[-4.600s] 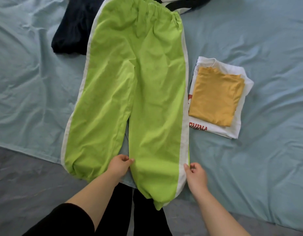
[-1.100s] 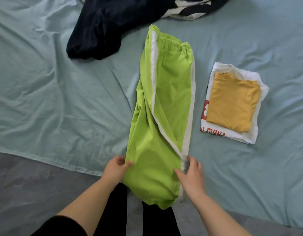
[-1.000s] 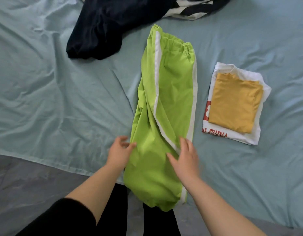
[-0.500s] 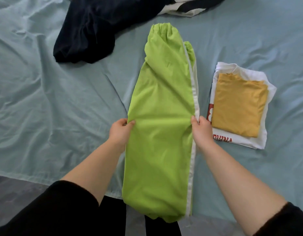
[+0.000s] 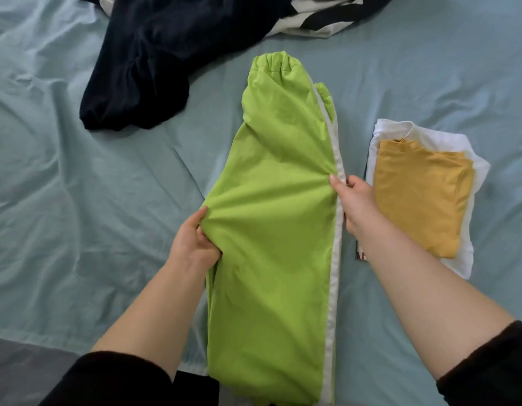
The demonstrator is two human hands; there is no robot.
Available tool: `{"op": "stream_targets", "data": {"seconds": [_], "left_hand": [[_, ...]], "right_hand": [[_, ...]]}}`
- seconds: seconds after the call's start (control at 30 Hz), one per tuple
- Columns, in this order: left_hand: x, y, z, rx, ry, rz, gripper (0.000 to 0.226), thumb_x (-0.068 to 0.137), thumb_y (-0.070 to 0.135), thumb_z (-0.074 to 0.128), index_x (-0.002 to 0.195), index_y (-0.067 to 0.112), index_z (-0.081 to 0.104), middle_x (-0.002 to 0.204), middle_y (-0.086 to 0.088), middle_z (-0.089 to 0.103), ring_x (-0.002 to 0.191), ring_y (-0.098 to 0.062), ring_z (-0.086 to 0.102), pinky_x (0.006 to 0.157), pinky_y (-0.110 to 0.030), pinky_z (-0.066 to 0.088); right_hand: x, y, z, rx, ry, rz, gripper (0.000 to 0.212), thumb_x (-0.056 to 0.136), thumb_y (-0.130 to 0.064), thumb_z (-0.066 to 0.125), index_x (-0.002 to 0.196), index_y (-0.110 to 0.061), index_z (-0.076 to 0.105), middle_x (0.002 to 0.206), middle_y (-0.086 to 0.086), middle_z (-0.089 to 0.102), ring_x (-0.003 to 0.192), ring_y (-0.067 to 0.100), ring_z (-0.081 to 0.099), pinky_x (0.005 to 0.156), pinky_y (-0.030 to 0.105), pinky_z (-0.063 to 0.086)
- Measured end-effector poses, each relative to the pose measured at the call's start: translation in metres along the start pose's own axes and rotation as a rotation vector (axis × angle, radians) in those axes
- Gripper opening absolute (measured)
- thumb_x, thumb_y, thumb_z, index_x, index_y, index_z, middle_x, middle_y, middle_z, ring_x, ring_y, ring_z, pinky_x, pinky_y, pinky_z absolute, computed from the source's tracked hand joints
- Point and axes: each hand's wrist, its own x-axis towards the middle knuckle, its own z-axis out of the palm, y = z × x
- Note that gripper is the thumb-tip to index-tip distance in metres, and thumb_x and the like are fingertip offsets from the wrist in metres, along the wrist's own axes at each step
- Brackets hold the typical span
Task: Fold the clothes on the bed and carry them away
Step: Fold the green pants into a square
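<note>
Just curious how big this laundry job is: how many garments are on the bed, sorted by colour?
Lime green trousers: 1
Dark navy garment: 1
Black-and-white striped garment: 1
White folded shirt: 1
Mustard folded top: 1
Total: 5 (navy and striped look separate)

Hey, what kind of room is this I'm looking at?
Probably a bedroom: a pale blue sheet covers a bed, green trousers lie on it mid-fold, and a folded yellow top sits stacked beside them.

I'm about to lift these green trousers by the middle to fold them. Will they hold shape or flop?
Probably floppy: the green trousers pucker into creases where the left hand and right hand pinch them. Likely thin and light, judging by the fine wrinkles; both ends should droop.
</note>
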Motion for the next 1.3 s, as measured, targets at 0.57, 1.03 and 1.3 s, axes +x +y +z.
{"op": "stream_targets", "data": {"seconds": [0.57, 1.03, 1.3], "left_hand": [[0.042, 0.053, 0.067, 1.338, 0.178, 0.792, 0.017, 0.085, 0.030, 0.071, 0.091, 0.015, 0.067, 0.086, 0.000, 0.067, 0.078, -0.018, 0.062, 0.070, -0.029, 0.049], [0.045, 0.078, 0.129, 1.262, -0.045, 0.788, 0.040, 0.087, 0.042, 0.066, 0.119, 0.018, 0.064, 0.110, 0.005, 0.070, 0.097, -0.013, 0.066, 0.092, -0.034, 0.053], [0.047, 0.084, 0.157, 1.441, -0.068, 0.776, 0.036, 0.092, 0.029, 0.063, 0.126, 0.017, 0.060, 0.114, -0.001, 0.068, 0.096, -0.017, 0.064, 0.075, -0.021, 0.046]], "right_hand": [[0.059, -0.083, 0.034, -0.329, 0.029, -0.367, 0.027, 0.093, -0.034, 0.059, 0.080, -0.009, 0.059, 0.063, 0.000, 0.046, 0.055, 0.011, 0.040, 0.053, 0.025, 0.031], [0.081, -0.109, 0.031, -0.344, 0.096, -0.297, 0.026, 0.090, -0.038, 0.061, 0.101, -0.015, 0.067, 0.092, -0.003, 0.066, 0.081, 0.011, 0.058, 0.072, 0.023, 0.041], [0.075, -0.099, 0.014, -0.407, 0.223, -0.424, 0.012, 0.094, -0.025, 0.055, 0.104, -0.020, 0.061, 0.089, -0.008, 0.064, 0.079, 0.012, 0.057, 0.077, 0.029, 0.047]]}}
